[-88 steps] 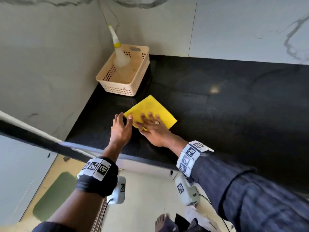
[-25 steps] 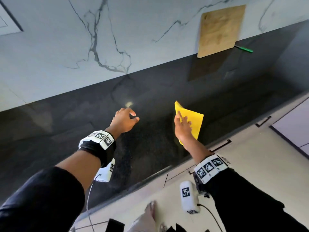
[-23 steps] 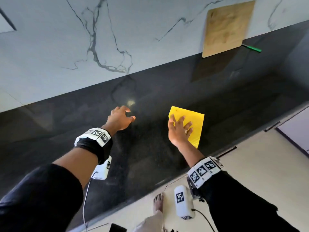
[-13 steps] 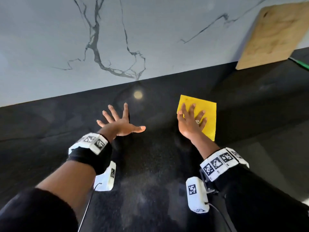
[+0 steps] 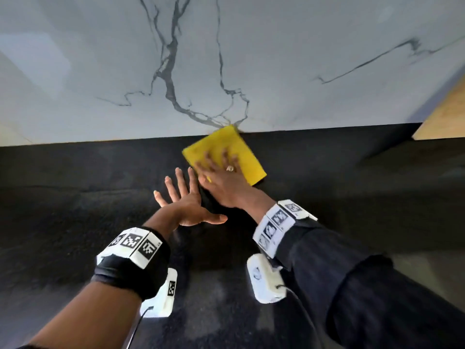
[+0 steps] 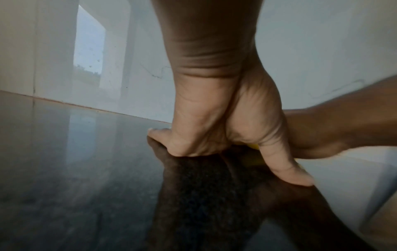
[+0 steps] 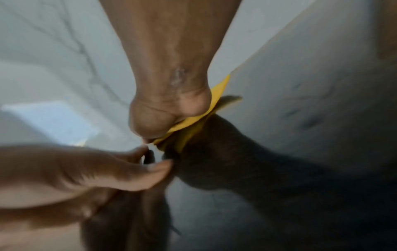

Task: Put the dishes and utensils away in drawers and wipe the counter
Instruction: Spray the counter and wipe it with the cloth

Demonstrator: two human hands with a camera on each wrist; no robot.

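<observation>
Showing on one black counter are one yellow cloth, two hands, a left hand and a right hand, one ring, two wrist bands and one wooden board.

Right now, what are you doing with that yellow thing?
A person is wiping the black counter. Their right hand presses flat on a yellow cloth, which sits at the back of the counter with one corner at the marble wall. The left hand rests flat on the counter just beside it, fingers spread, holding nothing. A wooden board leans against the wall on the far right.
</observation>
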